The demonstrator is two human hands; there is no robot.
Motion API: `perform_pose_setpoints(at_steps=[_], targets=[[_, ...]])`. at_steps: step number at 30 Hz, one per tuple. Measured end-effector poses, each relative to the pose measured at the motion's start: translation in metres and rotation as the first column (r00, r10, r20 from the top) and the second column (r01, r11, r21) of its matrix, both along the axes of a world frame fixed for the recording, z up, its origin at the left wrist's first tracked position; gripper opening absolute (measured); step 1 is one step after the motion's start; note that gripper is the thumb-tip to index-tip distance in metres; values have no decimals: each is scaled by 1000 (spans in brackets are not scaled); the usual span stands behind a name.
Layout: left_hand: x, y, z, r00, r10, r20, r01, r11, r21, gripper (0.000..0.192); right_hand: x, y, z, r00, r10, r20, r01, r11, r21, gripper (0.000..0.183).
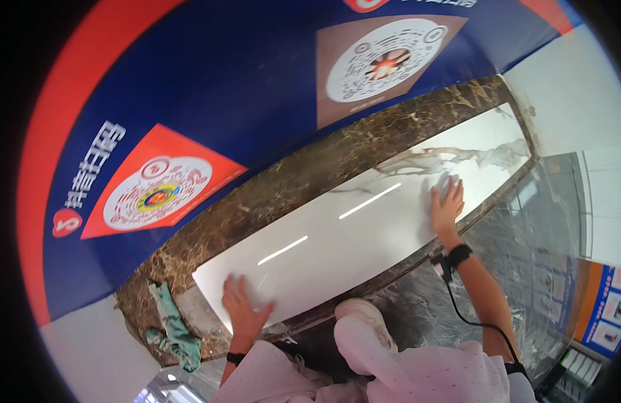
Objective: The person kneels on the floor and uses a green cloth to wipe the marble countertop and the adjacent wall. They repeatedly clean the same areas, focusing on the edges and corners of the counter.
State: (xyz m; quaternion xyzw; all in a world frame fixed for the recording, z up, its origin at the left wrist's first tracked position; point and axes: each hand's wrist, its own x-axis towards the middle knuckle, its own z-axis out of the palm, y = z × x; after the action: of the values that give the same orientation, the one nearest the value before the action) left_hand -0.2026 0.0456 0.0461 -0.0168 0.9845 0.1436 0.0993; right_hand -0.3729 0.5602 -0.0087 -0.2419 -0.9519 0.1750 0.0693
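A long, glossy white marble-look slab lies before me on a brown marble ledge. Grey and tan veins run across its right part, and two bright light streaks reflect in its middle. My left hand rests near the slab's left end, fingers spread. Toward the right part, my right hand lies on the surface with its fingers apart. Neither hand grips anything. On my right wrist is a black band with a small device and a cable running up the arm.
A crumpled green cloth lies on the ledge left of the slab. Behind stands a blue wall panel with printed round codes. White walls border the ledge. Below it is a polished grey marble floor, with my shoe near the ledge's front edge.
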Motion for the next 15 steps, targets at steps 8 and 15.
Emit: perform_pose_setpoints(at_steps=[8,15], targets=[[14,-24,0,957,-81,280,86,996,-3,131,41,-50,15,833,553,5,-551,828,102,71],[11,-26,-6,946,-56,320,68,997,-27,139,32,-53,21,823,568,9,-568,822,46,70]])
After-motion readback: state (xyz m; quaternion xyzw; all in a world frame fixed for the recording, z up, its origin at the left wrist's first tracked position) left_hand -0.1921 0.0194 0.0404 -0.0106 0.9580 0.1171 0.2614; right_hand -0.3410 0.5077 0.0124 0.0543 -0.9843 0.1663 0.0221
